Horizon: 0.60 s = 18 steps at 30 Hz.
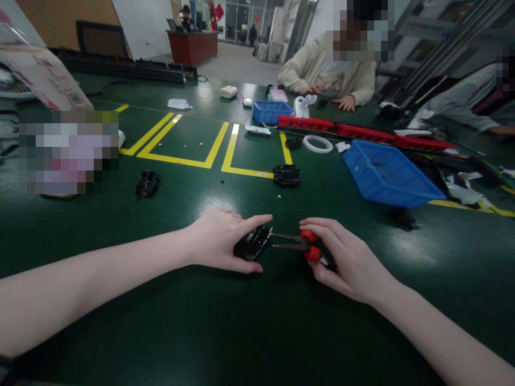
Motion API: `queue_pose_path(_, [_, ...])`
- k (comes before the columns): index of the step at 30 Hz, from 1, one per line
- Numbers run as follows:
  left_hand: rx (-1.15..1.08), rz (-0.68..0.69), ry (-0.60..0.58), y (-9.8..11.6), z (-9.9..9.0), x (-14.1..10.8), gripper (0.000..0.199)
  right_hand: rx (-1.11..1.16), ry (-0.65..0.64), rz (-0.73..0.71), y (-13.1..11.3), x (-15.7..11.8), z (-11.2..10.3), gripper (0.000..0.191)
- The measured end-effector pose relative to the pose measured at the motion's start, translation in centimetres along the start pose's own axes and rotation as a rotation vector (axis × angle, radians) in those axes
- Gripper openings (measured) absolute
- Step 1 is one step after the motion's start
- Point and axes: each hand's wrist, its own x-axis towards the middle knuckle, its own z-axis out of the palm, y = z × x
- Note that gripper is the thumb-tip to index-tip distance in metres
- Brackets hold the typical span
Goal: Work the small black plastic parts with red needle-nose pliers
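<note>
My left hand (225, 241) grips a small black plastic part (254, 243) from its left side, thumb and forefinger reaching past it on either side. Pale strips or pins show along the part's right edge. Across from it, my right hand (346, 260) is closed around red-handled needle-nose pliers (309, 245). The pliers' jaws are spread and point left, their tips close to the part's right edge; whether the upper tip touches it I cannot tell. Farther off on the green table lie two similar black parts, one at the left (147, 184) and one toward the right (286, 175).
Yellow tape (177, 159) marks outlines on the table (257, 332). A large blue bin (392, 174) stands tilted at right, a smaller blue bin (271, 112) farther back. Long red strips (362, 133) and a white tape roll (317, 143) lie nearby. A co-worker's hands (345, 102) rest at the far side.
</note>
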Motion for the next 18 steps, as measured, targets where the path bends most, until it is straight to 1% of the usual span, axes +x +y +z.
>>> queue_pose_path(2, [0.012,-0.005,0.001,-0.1,-0.2,-0.1,0.095,0.003,-0.008,-0.01,0.3,0.0,0.2,0.041])
queue_pose_path(4, [0.01,-0.024,0.019,-0.1,-0.4,-0.1,0.105,0.011,0.006,-0.005,0.4,0.0,0.4,0.04])
queue_pose_path(7, [-0.013,-0.052,0.096,0.3,-0.5,-0.2,0.12,-0.005,-0.005,-0.011,0.3,0.1,0.3,0.041])
queue_pose_path(9, [-0.032,-0.014,0.141,0.7,-0.3,-0.2,0.125,-0.016,-0.033,-0.01,0.2,0.1,0.1,0.043])
queue_pose_path(11, [-0.05,0.045,0.13,1.0,0.0,0.0,0.12,0.001,-0.04,0.006,0.1,0.0,-0.1,0.044])
queue_pose_path(12, [-0.057,0.061,0.108,1.1,0.1,0.1,0.113,0.018,-0.037,0.014,0.1,0.0,-0.2,0.045])
queue_pose_path(15, [-0.073,0.052,0.062,1.0,0.5,0.4,0.086,0.063,-0.047,0.019,0.1,-0.1,-0.2,0.048])
queue_pose_path(18, [-0.14,0.052,0.084,0.7,0.5,0.5,0.074,0.091,-0.036,0.001,0.1,0.0,-0.1,0.047])
